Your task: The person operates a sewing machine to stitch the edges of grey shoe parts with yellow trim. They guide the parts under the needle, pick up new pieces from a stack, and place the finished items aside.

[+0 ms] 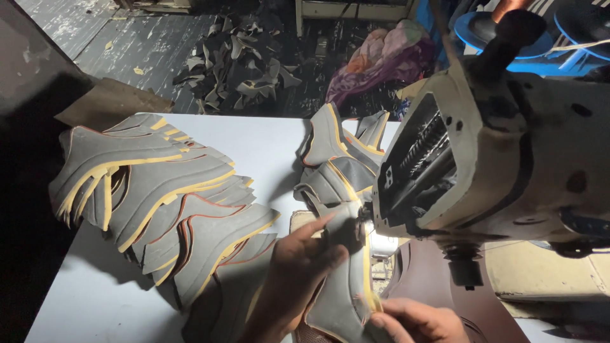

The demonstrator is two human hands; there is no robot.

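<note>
My left hand [297, 267] lies flat with fingers spread on a grey shoe-upper piece with yellow edging [343, 298], pressing it toward the needle area of a sewing machine [508, 152]. My right hand [419, 321] pinches the near edge of the same piece at the bottom of the view. The piece runs up under the machine head, where a small lamp lights it. Behind the needle, several sewn grey pieces [337, 159] trail away in a chain.
A fanned stack of grey pieces with yellow and red edges [165, 197] covers the left of the white table [82, 298]. On the dark floor beyond lie a heap of dark offcuts [235, 63] and a purple cloth bundle [381, 57]. Blue thread cones' stands sit at top right.
</note>
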